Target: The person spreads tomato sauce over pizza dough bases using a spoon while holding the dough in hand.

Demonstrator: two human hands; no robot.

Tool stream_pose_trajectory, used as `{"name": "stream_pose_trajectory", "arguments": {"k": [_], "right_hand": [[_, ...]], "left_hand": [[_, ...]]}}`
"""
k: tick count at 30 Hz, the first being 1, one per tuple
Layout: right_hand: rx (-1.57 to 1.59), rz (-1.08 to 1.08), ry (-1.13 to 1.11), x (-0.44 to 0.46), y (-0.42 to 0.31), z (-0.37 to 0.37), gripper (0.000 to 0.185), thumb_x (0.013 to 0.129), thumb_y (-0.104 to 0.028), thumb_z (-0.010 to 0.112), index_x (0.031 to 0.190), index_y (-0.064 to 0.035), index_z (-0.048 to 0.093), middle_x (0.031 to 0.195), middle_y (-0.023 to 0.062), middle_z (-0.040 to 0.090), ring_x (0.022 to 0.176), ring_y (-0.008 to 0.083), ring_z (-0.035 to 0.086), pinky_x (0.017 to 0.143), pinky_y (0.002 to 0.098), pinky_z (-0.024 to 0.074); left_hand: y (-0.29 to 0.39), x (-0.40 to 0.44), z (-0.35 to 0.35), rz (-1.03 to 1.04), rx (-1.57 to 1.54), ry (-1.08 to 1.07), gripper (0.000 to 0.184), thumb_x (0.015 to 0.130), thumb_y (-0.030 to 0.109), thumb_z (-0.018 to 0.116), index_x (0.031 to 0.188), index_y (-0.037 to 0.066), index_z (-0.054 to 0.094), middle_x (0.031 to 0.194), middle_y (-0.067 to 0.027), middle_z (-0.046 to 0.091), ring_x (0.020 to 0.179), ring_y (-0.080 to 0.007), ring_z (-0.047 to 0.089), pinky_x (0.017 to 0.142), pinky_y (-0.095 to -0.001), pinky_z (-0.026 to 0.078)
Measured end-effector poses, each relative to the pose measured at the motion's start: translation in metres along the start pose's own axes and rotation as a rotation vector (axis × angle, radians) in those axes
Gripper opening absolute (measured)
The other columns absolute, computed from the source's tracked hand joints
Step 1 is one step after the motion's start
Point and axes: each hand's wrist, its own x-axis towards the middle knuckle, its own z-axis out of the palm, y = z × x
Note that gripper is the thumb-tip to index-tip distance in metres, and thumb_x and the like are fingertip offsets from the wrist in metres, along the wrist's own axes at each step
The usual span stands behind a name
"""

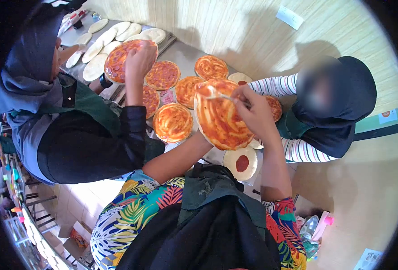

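My right hand (pixel 256 111) grips the thin handle of a spoon (pixel 223 96), its tip on the sauce near the upper left rim of a raised pizza base (pixel 219 119). Red-orange sauce in swirls covers that base, which is tilted towards me. My left hand (pixel 204 143) holds it from below and behind; the fingers are hidden by the base. Just left lies another sauced pizza base (pixel 173 123) on the table. Below the raised one is a pale base (pixel 249 157) with a round spot of red sauce (pixel 242 163) in its middle.
At left a co-worker's hand (pixel 140 58) is over a topped pizza (pixel 118 65). Plain bases (pixel 95 67) are spread on the metal table (pixel 187 53) behind. Another co-worker in striped sleeves (pixel 273 85) stands at right. More topped pizzas (pixel 163 75) lie between us.
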Motion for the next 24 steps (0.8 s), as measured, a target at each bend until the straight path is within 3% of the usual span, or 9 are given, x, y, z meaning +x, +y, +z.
{"name": "stream_pose_trajectory", "arguments": {"k": [4, 7, 9, 15, 18, 24], "right_hand": [[-0.117, 0.071, -0.084, -0.020, -0.006, -0.015, 0.008, 0.090, -0.001, 0.059, 0.097, 0.0029, 0.060, 0.080, 0.0021, 0.055, 0.075, 0.0074, 0.054, 0.070, 0.0243, 0.0477], [-0.085, -0.086, -0.209, -0.044, 0.012, -0.032, 0.009, 0.091, -0.002, 0.059, 0.099, 0.0028, 0.058, 0.079, 0.0021, 0.053, 0.073, 0.0074, 0.052, 0.067, 0.0231, 0.0459], [0.031, -0.084, -0.130, -0.048, 0.026, -0.033, 0.013, 0.087, -0.009, 0.062, 0.098, -0.0035, 0.064, 0.076, 0.0115, 0.062, 0.067, 0.0215, 0.062, 0.063, 0.0321, 0.0475], [-0.025, -0.062, 0.240, -0.004, 0.035, -0.001, 0.012, 0.088, -0.010, 0.061, 0.100, -0.0063, 0.062, 0.075, 0.0115, 0.062, 0.068, 0.0213, 0.064, 0.066, 0.0331, 0.0501], [-0.031, 0.025, 0.119, -0.011, 0.004, 0.000, 0.012, 0.090, -0.012, 0.060, 0.101, -0.0073, 0.061, 0.075, 0.0121, 0.063, 0.070, 0.0236, 0.066, 0.065, 0.0354, 0.0508], [-0.157, 0.027, 0.312, -0.012, 0.007, -0.008, 0.010, 0.090, -0.015, 0.060, 0.098, -0.0082, 0.061, 0.075, 0.0144, 0.064, 0.067, 0.0287, 0.066, 0.063, 0.0377, 0.0508]], "left_hand": [[0.003, 0.005, 0.004, 0.026, 0.013, 0.020, 0.049, 0.104, 0.040, 0.040, 0.141, 0.008, 0.041, 0.139, -0.0136, 0.051, 0.124, -0.0278, 0.055, 0.106, -0.0420, 0.048], [0.010, 0.000, 0.007, 0.065, 0.009, 0.036, 0.049, 0.104, 0.040, 0.040, 0.142, 0.008, 0.041, 0.139, -0.0137, 0.051, 0.125, -0.0278, 0.054, 0.106, -0.0420, 0.047], [0.014, -0.005, 0.009, 0.077, 0.013, 0.050, 0.050, 0.104, 0.040, 0.039, 0.142, 0.008, 0.040, 0.140, -0.0137, 0.051, 0.125, -0.0279, 0.054, 0.106, -0.0420, 0.047], [-0.001, 0.008, 0.012, 0.012, 0.040, 0.080, 0.050, 0.104, 0.040, 0.039, 0.143, 0.008, 0.039, 0.141, -0.0138, 0.050, 0.125, -0.0279, 0.054, 0.107, -0.0419, 0.046], [-0.006, 0.002, 0.016, 0.000, 0.058, 0.082, 0.050, 0.105, 0.040, 0.038, 0.144, 0.008, 0.039, 0.142, -0.0139, 0.049, 0.126, -0.0280, 0.054, 0.107, -0.0419, 0.046], [-0.007, -0.003, 0.016, -0.014, 0.111, 0.125, 0.056, 0.103, 0.043, 0.042, 0.147, 0.009, 0.037, 0.145, -0.0132, 0.047, 0.129, -0.0269, 0.051, 0.110, -0.0431, 0.043]]}}
